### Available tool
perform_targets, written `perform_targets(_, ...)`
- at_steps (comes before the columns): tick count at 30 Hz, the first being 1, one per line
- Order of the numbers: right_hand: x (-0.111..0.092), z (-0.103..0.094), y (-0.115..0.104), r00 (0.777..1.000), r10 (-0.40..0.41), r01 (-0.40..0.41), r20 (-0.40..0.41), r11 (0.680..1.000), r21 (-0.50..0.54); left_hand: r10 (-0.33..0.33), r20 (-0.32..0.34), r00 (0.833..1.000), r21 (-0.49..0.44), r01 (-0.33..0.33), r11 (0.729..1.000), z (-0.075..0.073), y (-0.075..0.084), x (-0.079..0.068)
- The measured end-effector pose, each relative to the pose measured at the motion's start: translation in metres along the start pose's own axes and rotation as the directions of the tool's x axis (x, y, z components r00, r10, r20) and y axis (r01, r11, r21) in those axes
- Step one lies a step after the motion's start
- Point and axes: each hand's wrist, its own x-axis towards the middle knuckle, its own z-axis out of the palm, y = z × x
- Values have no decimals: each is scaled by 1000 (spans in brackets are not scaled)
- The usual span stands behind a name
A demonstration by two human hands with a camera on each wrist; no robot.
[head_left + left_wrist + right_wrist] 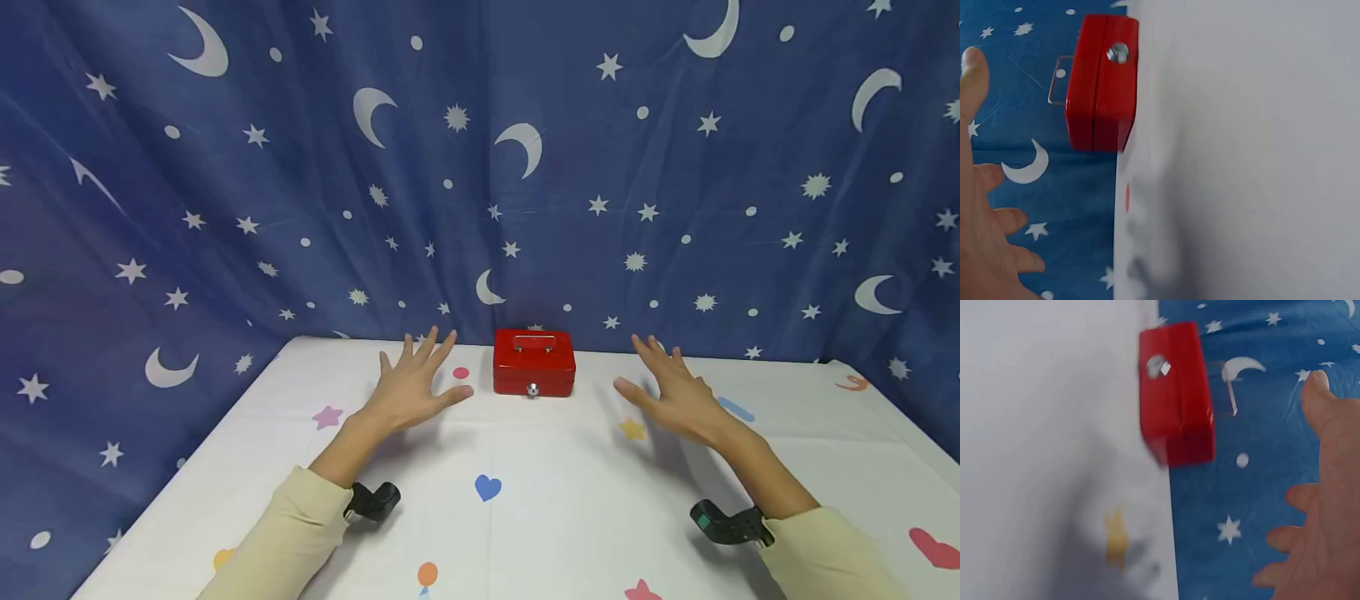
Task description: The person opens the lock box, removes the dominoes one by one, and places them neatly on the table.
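A red metal cash box sits at the back middle of the table, its lid down. On its lid a thin wire handle stands raised, and a round silver lock is on its front. My left hand hovers to the left of the box with fingers spread, touching nothing. To the right of the box, my right hand is held in the air, fingers spread too. Both wrist views show the box apart from the hands, with the lock facing me.
A white cloth printed with coloured stars, hearts and balloons covers the table. Behind it hangs a dark blue curtain with white moons and stars, close to the box's back. A black wrist camera is strapped under each forearm.
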Motion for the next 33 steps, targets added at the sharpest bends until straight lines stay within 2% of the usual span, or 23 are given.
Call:
perform_targets(4, 14, 11, -19, 1000, 10, -9, -6, 997, 80, -9, -4, 1000, -109, 9, 994, 13, 12, 5)
perform_targets(9, 30, 29, -37, 1000, -2, 1, 4, 982, 187, -26, -13, 1000, -244, 22, 970, 28, 27, 6)
perform_targets(14, 41, 46, -43, 1000, 10, -16, 20, 936, 352, -13, -43, 999, -349, -3, 937, 41, 36, 5)
perform_targets(17, 45, 56, -43, 1000, 15, -23, 22, 910, 414, 3, -49, 999, -401, -22, 916, 47, 39, 7)
perform_targets(20, 46, 65, -40, 1000, 8, -16, 20, 889, 458, 2, -42, 999, -475, -21, 880, 51, 41, 10)
perform_targets(24, 47, 76, -36, 1000, -27, 27, -8, 859, 511, -41, -4, 999, -594, 30, 804, 56, 43, 14)
perform_targets(26, 47, 81, -35, 999, -41, 50, -28, 856, 515, -62, 17, 998, -629, 59, 775, 60, 42, 15)
perform_targets(29, 46, 87, -34, 998, -44, 63, -50, 856, 512, -68, 31, 997, -662, 71, 746, 65, 41, 17)
perform_targets(33, 45, 90, -33, 998, -17, 45, -60, 860, 508, -12, 38, 999, -686, 35, 726, 69, 41, 20)
